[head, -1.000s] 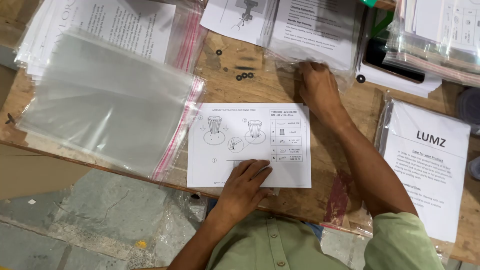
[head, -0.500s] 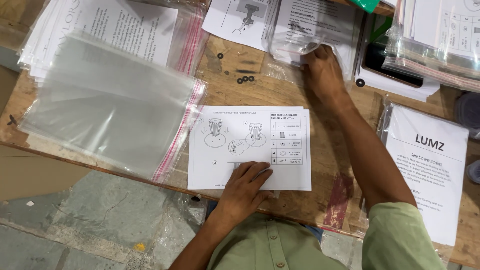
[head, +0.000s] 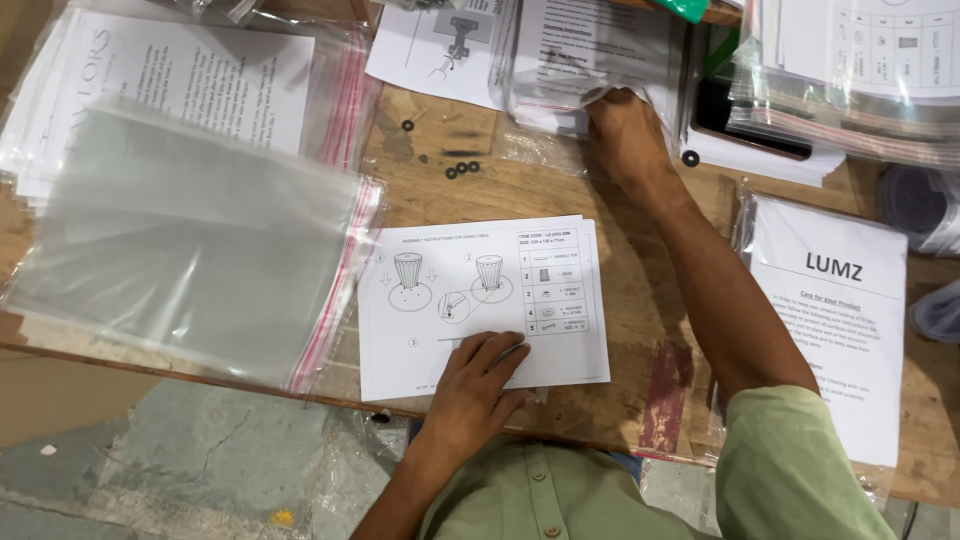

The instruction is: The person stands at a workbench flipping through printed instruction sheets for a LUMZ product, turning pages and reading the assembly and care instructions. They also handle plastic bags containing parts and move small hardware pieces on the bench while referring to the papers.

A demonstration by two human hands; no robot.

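My left hand (head: pixel 478 383) lies flat on the near edge of a white instruction sheet (head: pixel 480 300) with line drawings and a small parts table, pinning it to the wooden table (head: pixel 640 300). My right hand (head: pixel 622 135) is stretched to the far side, its fingers closed on the edge of a clear plastic bag with printed sheets inside (head: pixel 590 60). Several small black washers (head: pixel 462 168) lie on the wood between the sheet and that bag.
A stack of clear zip bags with red seal strips (head: pixel 190 240) lies at left, over bagged papers (head: pixel 180 70). A bagged care leaflet (head: pixel 845 340) sits at right. More bagged sheets (head: pixel 860 70) and a dark phone-like slab (head: pixel 745 120) are at the far right.
My right hand has reached farther away across the table and taken hold of the plastic bag of papers. My left hand stays on the instruction sheet.
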